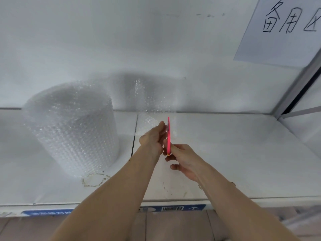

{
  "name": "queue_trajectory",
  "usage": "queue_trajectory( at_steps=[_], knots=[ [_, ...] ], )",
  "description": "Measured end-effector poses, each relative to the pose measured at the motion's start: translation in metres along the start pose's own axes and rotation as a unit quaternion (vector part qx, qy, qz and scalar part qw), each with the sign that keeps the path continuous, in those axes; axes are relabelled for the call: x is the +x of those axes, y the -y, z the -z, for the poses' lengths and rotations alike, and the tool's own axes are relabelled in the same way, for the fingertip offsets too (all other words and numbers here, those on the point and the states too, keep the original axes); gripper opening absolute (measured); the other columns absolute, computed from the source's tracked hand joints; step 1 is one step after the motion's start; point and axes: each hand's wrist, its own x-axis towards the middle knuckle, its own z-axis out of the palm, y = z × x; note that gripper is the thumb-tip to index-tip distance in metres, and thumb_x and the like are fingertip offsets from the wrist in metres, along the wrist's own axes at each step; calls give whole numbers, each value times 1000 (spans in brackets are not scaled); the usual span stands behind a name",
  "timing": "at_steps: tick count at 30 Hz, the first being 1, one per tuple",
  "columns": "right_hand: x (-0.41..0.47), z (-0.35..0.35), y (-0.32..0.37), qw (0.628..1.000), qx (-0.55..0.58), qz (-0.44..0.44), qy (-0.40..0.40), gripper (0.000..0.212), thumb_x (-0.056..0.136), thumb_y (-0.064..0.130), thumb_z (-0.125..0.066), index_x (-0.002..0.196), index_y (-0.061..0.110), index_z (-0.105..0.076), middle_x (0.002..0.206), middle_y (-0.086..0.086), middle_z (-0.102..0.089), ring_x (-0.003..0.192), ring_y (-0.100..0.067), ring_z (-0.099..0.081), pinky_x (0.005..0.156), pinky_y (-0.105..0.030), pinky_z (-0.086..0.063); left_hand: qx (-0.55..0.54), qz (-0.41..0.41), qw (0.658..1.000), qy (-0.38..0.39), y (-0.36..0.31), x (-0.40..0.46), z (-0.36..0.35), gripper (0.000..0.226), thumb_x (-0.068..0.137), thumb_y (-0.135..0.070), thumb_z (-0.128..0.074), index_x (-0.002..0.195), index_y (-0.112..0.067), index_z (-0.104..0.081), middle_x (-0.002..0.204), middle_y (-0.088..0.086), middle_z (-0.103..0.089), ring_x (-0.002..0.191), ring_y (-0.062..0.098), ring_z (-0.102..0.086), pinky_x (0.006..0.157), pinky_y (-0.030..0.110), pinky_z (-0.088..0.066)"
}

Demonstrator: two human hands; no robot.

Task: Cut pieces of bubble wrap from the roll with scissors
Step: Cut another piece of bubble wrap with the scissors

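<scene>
Pinching floppy, light bubble wrap (147, 105) taut in left grip (153, 136); right grip (182, 157) clenched on pink scissors (168, 134).

Left of the hands stands the roll (73, 129) of clear plastic bubble wrap, its bumpy skin glinting. The scissors (168, 134) between the hands look like glossy pink plastic. Beneath them the white surface (225, 153) is smooth, faintly shiny and stained. Up right hangs matt paper (278, 32), inked.

Both forearms bare, sleeveless; perhaps a bracelet (200, 186) at right wrist
</scene>
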Motion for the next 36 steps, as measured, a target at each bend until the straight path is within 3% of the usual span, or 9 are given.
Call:
queue_trajectory(
  at_steps=[5,12,22,25,29,34,36],
  knots=[
    [2,-1,4,1000,11,1,4,48,85,60,-63,90,13,-71,93,0,-66,82,-16,-57,65,-29,-44,-10,9,1000,-13,0,-6,-1,15,74,-8,-83,82,-2,-72,69,6,-73,57,16,-69,49,26,-53],
    [3,-2,4,1000,15,8,5,42,88,54,-62,92,13,-71,92,2,-67,82,-16,-56,64,-29,-43,-8,1,1000,-7,-2,-4,-2,14,74,-5,-82,79,0,-71,83,12,-75,68,21,-71,69,35,-60],
    [6,-3,8,999,31,12,-4,47,85,59,-63,88,13,-70,93,-1,-63,80,-17,-56,64,-29,-43,20,-14,1000,-16,-1,-8,-1,26,71,-10,-86,92,-1,-73,69,7,-72,55,18,-69,45,24,-54],
    [6,-3,8,999,33,14,-5,46,85,59,-63,90,13,-70,94,-2,-63,80,-17,-56,64,-29,-43,30,-14,999,-12,-3,-8,0,26,71,-12,-86,91,-2,-74,69,6,-72,60,19,-69,50,26,-53],
    [7,-3,10,999,31,8,-1,51,81,63,-65,91,13,-72,95,-1,-64,81,-17,-56,64,-30,-44,42,-23,999,-13,-3,-7,1,22,72,-12,-85,87,-3,-72,68,6,-70,56,18,-66,44,22,-52],
    [8,-1,13,999,40,6,1,49,78,65,-66,83,17,-73,89,-1,-64,80,-17,-56,65,-30,-43,52,-40,998,-11,-1,-5,2,19,71,-13,-86,72,-5,-69,69,8,-71,59,20,-66,64,30,-57],
    [8,-2,13,999,42,8,-6,46,80,62,-67,80,16,-71,89,-2,-63,80,-17,-56,63,-29,-43,46,-40,998,-9,-2,-4,3,19,70,-12,-87,73,-5,-70,70,8,-71,59,19,-66,64,30,-56]
  ],
)
